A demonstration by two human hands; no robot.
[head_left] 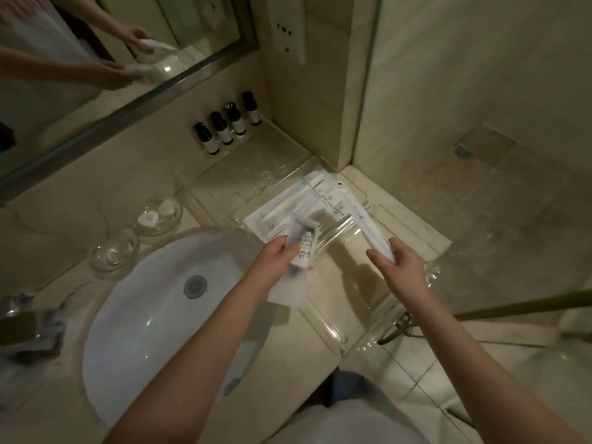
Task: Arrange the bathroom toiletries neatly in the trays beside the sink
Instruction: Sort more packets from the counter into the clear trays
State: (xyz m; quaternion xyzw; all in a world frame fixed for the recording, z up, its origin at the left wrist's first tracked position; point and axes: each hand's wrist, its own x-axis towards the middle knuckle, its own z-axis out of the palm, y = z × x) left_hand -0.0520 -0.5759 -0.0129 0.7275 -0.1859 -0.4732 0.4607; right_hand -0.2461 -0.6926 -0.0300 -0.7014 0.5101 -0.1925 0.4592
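Note:
My left hand (pixel 275 259) grips a blurred white sachet (pixel 302 248) with dark print, held above the sink's right edge. My right hand (pixel 400 265) grips the near end of a long white packet (pixel 368 225) that slants up and left over a clear tray (pixel 339 318). Several flat white sachets (pixel 298 206) lie fanned out in a second clear tray (pixel 243 177) further back. Several small dark bottles (pixel 229 126) with white labels stand in a row at that tray's far edge, against the wall.
A white basin (pixel 144 309) with a round drain fills the left, a tap (pixel 28 322) at its left edge. Two glass dishes (pixel 137 232) sit behind it. A mirror (pixel 96 59) hangs above. Right of the counter lies a tiled shower floor (pixel 496 193).

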